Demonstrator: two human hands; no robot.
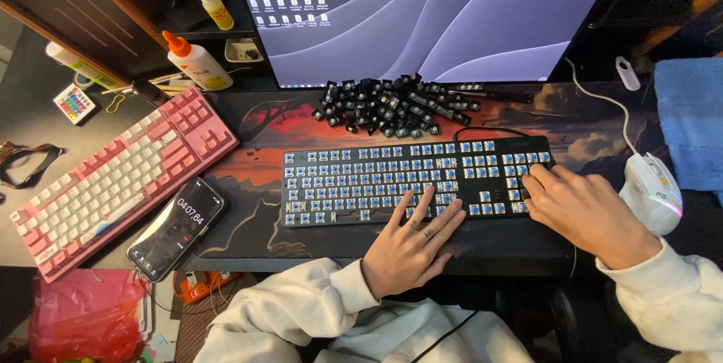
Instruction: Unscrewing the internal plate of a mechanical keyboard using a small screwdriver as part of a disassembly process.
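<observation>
Item: black keyboard, caps stripped, blue switches bare, lying flat at the middle of the counter on a red and black desk mat.

Left hand: laid palm-down on the keyboard's lower middle rows, fingers spread narrowly and flat, gripping nothing.

Right hand: set on the keyboard's right end, over the number block, fingers curled down onto the switches; whether they pinch anything cannot be told.

Loose stock: heap of black keycaps, piled on the mat just behind the keyboard, under the monitor. A slim dark tool lies at the heap's right edge.

Containers: white glue bottle with orange nozzle, lying tilted at the left rear, its label facing up; contents not visible. Small yellow bottle with white cap, standing on a dark shelf behind it. Small white tray beside the monitor's foot; contents too small to tell.

Other pieces: pink and white keyboard, set at a slant, left of the mat, caps all on. Phone, screen lit with a timer, lying between the two keyboards. White mouse, just right of the right hand, not touching. Blue cloth, far right. Small white remote with coloured buttons, far left. Red plastic bag, below the counter's left edge.
</observation>
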